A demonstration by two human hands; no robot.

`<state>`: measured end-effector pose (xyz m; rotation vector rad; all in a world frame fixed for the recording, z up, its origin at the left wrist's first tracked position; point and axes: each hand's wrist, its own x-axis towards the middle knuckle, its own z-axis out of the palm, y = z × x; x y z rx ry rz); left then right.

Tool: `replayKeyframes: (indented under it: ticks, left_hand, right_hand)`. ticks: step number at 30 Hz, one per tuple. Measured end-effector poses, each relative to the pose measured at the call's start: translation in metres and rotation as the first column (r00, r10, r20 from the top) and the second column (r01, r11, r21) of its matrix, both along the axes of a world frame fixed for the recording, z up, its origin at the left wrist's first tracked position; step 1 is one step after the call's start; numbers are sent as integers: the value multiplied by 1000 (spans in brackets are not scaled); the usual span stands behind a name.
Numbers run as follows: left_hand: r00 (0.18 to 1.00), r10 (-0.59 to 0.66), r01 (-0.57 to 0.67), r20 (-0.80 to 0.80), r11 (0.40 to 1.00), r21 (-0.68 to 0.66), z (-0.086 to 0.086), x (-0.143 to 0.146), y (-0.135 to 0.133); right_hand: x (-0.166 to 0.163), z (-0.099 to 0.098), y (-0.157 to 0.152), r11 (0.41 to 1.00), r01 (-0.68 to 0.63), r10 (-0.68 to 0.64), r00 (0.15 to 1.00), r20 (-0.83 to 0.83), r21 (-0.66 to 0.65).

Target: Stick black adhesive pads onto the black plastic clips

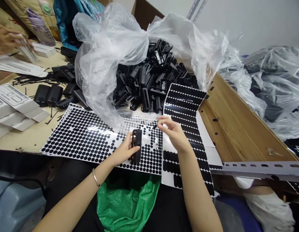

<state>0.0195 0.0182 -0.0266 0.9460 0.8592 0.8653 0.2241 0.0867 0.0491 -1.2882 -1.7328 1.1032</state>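
At centre, I'd brace the black case [137, 146] steady in my left hand's [123, 150] grip. Right of centre, my right hand [172, 130] curls; whether it pinches anything, I can't tell.

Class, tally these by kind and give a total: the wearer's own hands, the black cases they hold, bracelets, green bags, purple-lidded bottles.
Left hand and right hand: 2
Held black case: 1
Bracelet: 1
Green bag: 1
Purple-lidded bottle: 1
Total: 6
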Motion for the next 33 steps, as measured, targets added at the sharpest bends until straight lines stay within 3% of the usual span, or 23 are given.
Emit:
replayKeyframes:
  ticks: [1, 3, 11, 33]
  left_hand:
    - [1000, -11, 11, -3, 1000, 3, 0, 0, 0]
    - [1000, -11, 11, -17, 1000, 5, 0, -1, 0]
    - [992, 39, -22, -123, 990, 138, -3, 0, 0]
    - [993, 37, -18, -114, 987, 160, -3, 1, -1]
  right_hand:
    - [-6, 3, -11, 985, -111, 103, 993, -65, -132]
    - [-17, 3, -27, 953, -185, 152, 977, -150, -238]
    - [-32, -19, -33, 897, -174, 30, 942, -335, -407]
    - [-46, -25, -40, 917, -49, -89, 943, -322, -396]
